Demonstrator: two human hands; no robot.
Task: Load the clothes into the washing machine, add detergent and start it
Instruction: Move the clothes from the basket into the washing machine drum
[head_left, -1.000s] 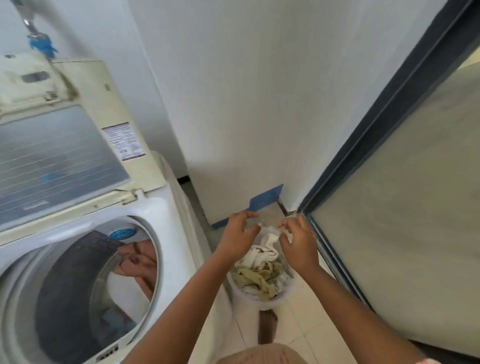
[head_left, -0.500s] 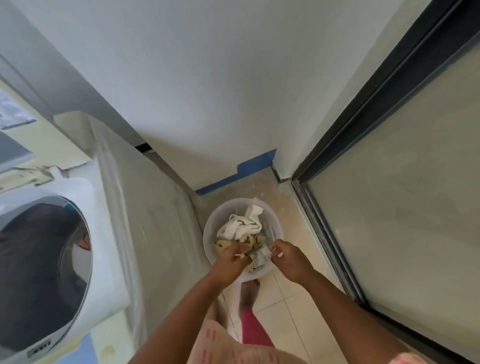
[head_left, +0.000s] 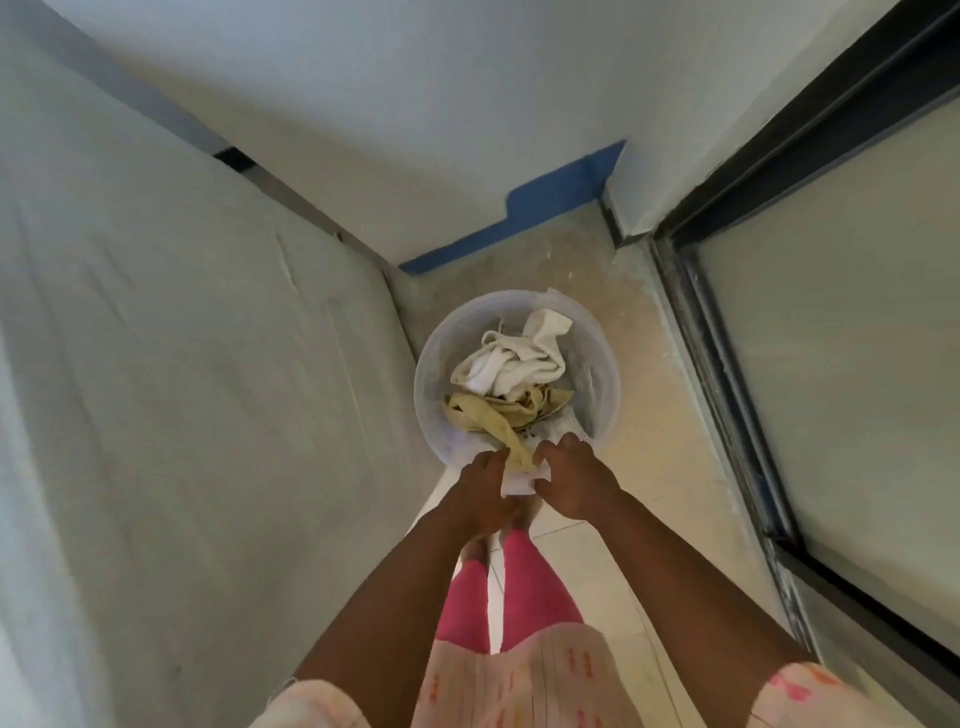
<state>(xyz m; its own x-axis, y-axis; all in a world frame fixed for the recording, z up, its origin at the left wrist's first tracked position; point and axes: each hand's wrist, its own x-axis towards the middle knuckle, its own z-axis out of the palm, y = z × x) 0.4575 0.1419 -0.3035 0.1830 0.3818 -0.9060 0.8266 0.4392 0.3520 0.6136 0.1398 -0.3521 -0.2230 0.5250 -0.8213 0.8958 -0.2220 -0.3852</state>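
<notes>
Here, seen from above:
Basin: a translucent round tub on the tiled floor, at about 12 o'clock from the person's feet.
Clothes: a white garment at the tub's 12 o'clock side, a yellowish cloth toward its 6 o'clock rim.
Left hand: fingers curled, pinching the cloth's end and a white piece.
Right hand: fingers curled round the same white piece.
Washing machine: its covered side at 9 o'clock.
Glass door: at 3 o'clock.
</notes>
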